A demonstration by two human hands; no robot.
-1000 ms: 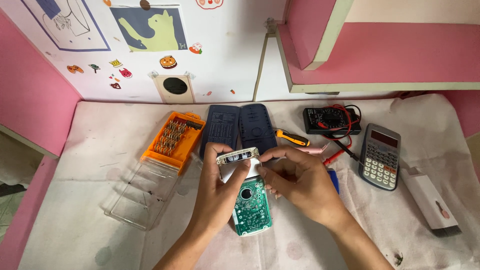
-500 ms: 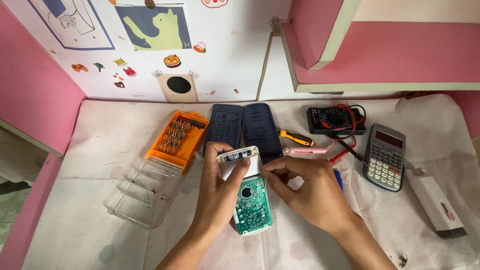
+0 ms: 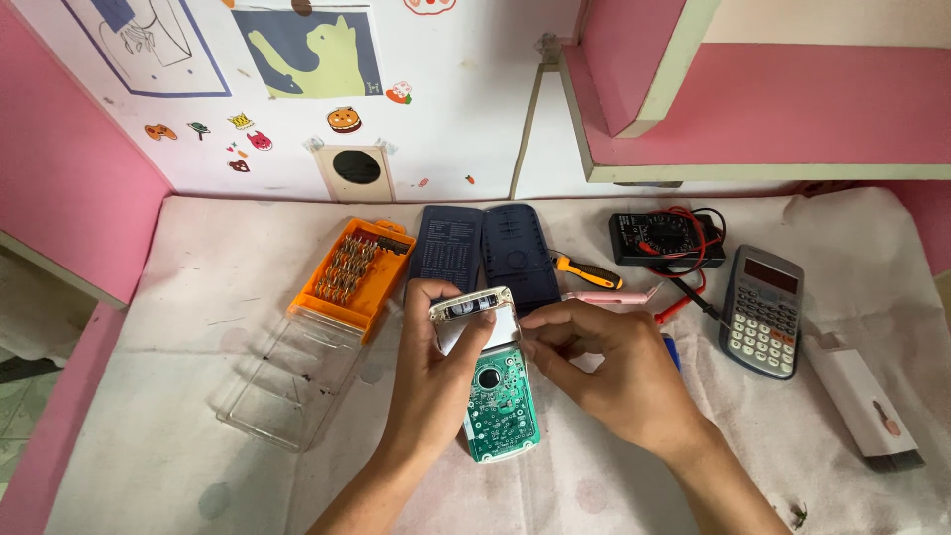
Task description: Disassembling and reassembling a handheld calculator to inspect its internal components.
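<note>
Little has shifted since the earlier frame: both hands stay on the opened calculator at the same spot on the white cloth, only the right fingertips have closed in a touch toward its upper edge. Its long axis runs away from the person, green circuit board near, display end far. From the left, the left hand wraps the device, thumb and fingers curled around its upper half. On the other side, the right hand has its fingers pressed together and pinching at the right edge just below the display; what they pinch I cannot tell. Both hands touch it, the left more fully. Behind it lie a dark blue cover, an orange bit case and a second calculator.
</note>
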